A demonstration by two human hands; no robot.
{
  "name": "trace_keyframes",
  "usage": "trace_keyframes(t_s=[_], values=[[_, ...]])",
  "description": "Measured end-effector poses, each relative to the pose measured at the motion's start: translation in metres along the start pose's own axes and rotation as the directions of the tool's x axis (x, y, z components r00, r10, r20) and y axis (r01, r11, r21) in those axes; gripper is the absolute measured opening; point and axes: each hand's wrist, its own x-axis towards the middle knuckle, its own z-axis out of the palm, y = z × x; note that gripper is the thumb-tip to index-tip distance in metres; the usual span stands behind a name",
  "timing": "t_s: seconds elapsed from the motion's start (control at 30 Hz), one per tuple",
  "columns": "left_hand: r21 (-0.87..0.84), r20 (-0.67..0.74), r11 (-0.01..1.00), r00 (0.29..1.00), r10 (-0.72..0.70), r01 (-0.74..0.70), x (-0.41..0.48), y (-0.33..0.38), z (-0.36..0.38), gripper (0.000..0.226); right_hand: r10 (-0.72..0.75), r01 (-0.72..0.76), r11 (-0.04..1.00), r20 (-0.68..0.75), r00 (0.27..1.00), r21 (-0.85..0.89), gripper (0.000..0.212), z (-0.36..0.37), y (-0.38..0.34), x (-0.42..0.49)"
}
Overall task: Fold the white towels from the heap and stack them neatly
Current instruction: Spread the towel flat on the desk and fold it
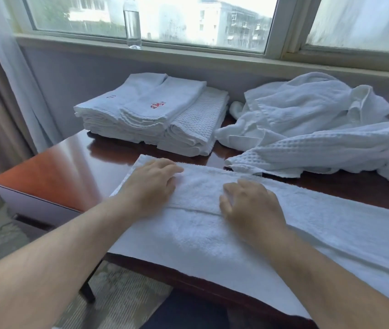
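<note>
Atop fluffy oblong towel [212,245], left hand [150,184] and right hand [250,207], palms down.

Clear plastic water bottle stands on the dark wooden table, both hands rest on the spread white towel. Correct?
No: the head view shows the clear plastic water bottle standing on the pale window sill instead. The left hand and right hand do rest on the spread white towel.

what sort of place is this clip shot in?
Probably a hotel room, though that's not certain. Clues: a stack of folded white towels, one with a red embroidered mark; a heap of unfolded white towels beside it on a glossy wooden table; a water bottle on the window sill.
</note>
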Motion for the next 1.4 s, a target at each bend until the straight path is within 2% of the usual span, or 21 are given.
trace_keyframes(t_s=[0.07, 0.13, 0.17, 0.23, 0.3, 0.47, 0.63, 0.73, 0.87, 1.0, 1.07, 1.13, 1.2, 1.27, 1.3, 1.37, 1.4], values=[[-0.105, 0.008, 0.992, 0.998, 0.064, -0.062, -0.006, 0.029, 0.002, 0.044, 0.064, -0.064, 0.995, -0.005, 0.998, 0.079, 0.029, -0.012, 0.020, -0.016], [-0.118, 0.102, 0.977, 0.977, 0.189, -0.177, -0.012, 0.062, 0.010, 0.054, 0.127, -0.125, 0.986, -0.014, 0.992, 0.112, 0.034, -0.021, 0.054, -0.032], [-0.102, 0.169, 0.968, 0.955, 0.243, -0.228, -0.014, 0.075, 0.015, 0.059, 0.171, -0.174, 0.980, 0.033, 0.985, 0.097, 0.039, -0.025, 0.074, -0.042], [-0.048, 0.297, 0.956, 0.910, 0.291, -0.290, -0.018, 0.087, 0.025, 0.067, 0.231, -0.241, 0.970, 0.233, 0.945, 0.019, 0.058, -0.030, 0.110, -0.062], [-0.021, 0.340, 0.951, 0.892, 0.296, -0.307, -0.017, 0.083, 0.028, 0.071, 0.181, -0.184, 0.983, 0.316, 0.931, -0.021, 0.074, -0.030, 0.135, -0.075], [-0.051, 0.344, 0.960, 0.897, 0.277, -0.276, -0.018, 0.078, 0.026, 0.061, 0.122, -0.121, 0.992, 0.281, 0.952, -0.020, 0.075, -0.027, 0.146, -0.079], [-0.031, 0.300, 0.986, 0.940, 0.164, -0.162, -0.016, 0.116, 0.022, 0.058, 0.123, -0.146, 0.983, 0.184, 0.975, 0.115, 0.059, -0.032, 0.151, -0.086], [-0.063, 0.246, 0.950, 0.917, 0.313, -0.307, -0.019, 0.173, 0.029, 0.064, 0.200, -0.217, 0.966, 0.121, 0.972, 0.144, 0.054, -0.040, 0.174, -0.111], [-0.141, 0.265, 0.839, 0.796, 0.544, -0.526, -0.019, 0.259, 0.059, 0.064, 0.375, -0.379, 0.921, 0.058, 0.925, 0.093, 0.049, -0.056, 0.224, -0.166], [-0.191, 0.269, 0.738, 0.688, 0.674, -0.648, -0.019, 0.322, 0.086, 0.061, 0.566, -0.561, 0.824, -0.094, 0.819, 0.081, 0.046, -0.064, 0.260, -0.227], [-0.210, 0.241, 0.693, 0.650, 0.721, -0.690, -0.023, 0.338, 0.096, 0.063, 0.643, -0.626, 0.766, -0.197, 0.740, 0.150, 0.045, -0.063, 0.270, -0.251], [-0.194, 0.214, 0.650, 0.615, 0.759, -0.735, -0.027, 0.347, 0.102, 0.070, 0.735, -0.685, 0.676, -0.311, 0.603, 0.272, 0.046, -0.061, 0.274, -0.268], [-0.152, 0.220, 0.613, 0.578, 0.786, -0.776, -0.033, 0.350, 0.106, 0.087, 0.828, -0.714, 0.556, -0.363, 0.429, 0.426, 0.053, -0.061, 0.275, -0.277], [-0.063, 0.236, 0.570, 0.542, 0.806, -0.819, -0.038, 0.348, 0.110, 0.101, 0.903, -0.705, 0.429, -0.293, 0.315, 0.565, 0.062, -0.063, 0.276, -0.281], [-0.019, 0.228, 0.550, 0.532, 0.816, -0.835, -0.040, 0.348, 0.112, 0.102, 0.929, -0.704, 0.368, -0.216, 0.299, 0.608, 0.068, -0.064, 0.276, -0.280], [0.022, 0.191, 0.548, 0.542, 0.819, -0.836, -0.043, 0.347, 0.111, 0.093, 0.943, -0.701, 0.274, -0.041, 0.330, 0.659, 0.078, -0.065, 0.275, -0.278], [0.015, 0.169, 0.561, 0.555, 0.814, -0.827, -0.044, 0.346, 0.110, 0.087, 0.935, -0.691, 0.258, 0.004, 0.354, 0.675, 0.081, -0.065, 0.272, -0.278]])
